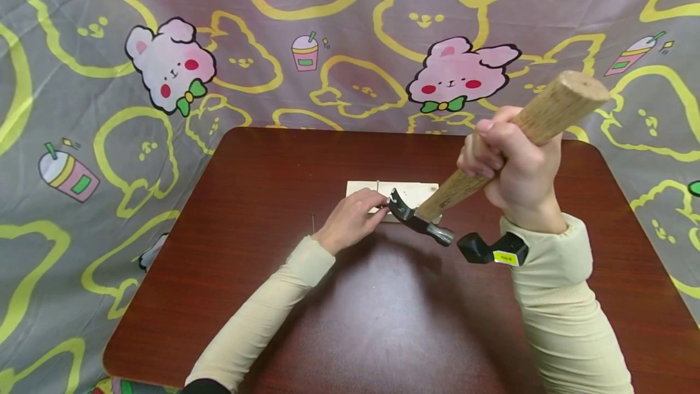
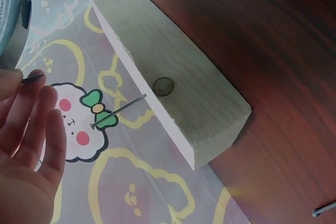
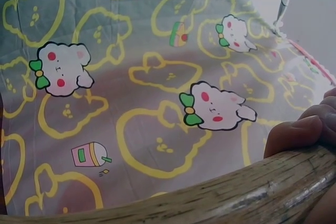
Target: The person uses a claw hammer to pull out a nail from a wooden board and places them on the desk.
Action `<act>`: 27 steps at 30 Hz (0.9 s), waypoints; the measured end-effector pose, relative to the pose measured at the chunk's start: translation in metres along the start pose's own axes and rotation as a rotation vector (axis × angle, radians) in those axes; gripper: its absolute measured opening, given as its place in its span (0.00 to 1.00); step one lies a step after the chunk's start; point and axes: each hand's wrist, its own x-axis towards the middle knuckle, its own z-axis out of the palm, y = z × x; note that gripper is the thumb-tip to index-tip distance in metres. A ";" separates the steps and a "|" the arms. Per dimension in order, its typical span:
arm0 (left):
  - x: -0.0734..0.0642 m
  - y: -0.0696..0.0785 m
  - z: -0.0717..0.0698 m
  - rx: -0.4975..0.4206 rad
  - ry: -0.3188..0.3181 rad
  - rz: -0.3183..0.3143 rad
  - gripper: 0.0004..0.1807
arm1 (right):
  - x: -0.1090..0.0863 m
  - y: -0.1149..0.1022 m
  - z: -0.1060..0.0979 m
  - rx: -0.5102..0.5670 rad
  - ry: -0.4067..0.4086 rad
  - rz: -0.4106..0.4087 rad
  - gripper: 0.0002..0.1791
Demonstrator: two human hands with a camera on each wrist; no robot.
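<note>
My right hand (image 1: 519,157) grips the wooden handle of a claw hammer (image 1: 456,193). The hammer's dark head hangs low over a pale wood block (image 1: 358,187), its claw close by the left fingertips. Between thumb and forefinger my left hand (image 1: 352,214) pinches a nail, whose pointed tip (image 2: 33,78) shows in the left wrist view; the rest is hidden by the fingers. Another nail (image 2: 118,111) stands upright out of the block, apart from the left hand. In the right wrist view, the hammer handle (image 3: 210,198) crosses the bottom under the curled fingers.
The block lies on a dark reddish-brown table (image 1: 262,187). A loose nail (image 1: 313,224) is on the table left of the block, near the left wrist. Behind and around the table hangs a printed cloth (image 1: 350,35) with cartoon figures.
</note>
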 end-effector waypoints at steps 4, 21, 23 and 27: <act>0.000 0.000 -0.001 -0.001 0.021 -0.006 0.06 | 0.000 0.001 -0.001 -0.002 -0.001 -0.004 0.15; -0.013 -0.017 -0.011 -0.085 0.142 -0.088 0.05 | -0.002 0.007 -0.004 -0.022 0.010 0.008 0.15; -0.020 -0.024 -0.015 -0.115 0.139 -0.173 0.04 | -0.002 0.008 -0.006 -0.022 0.014 0.009 0.14; -0.037 -0.040 -0.024 -0.144 0.120 -0.366 0.04 | -0.002 0.009 -0.008 -0.028 0.025 0.008 0.14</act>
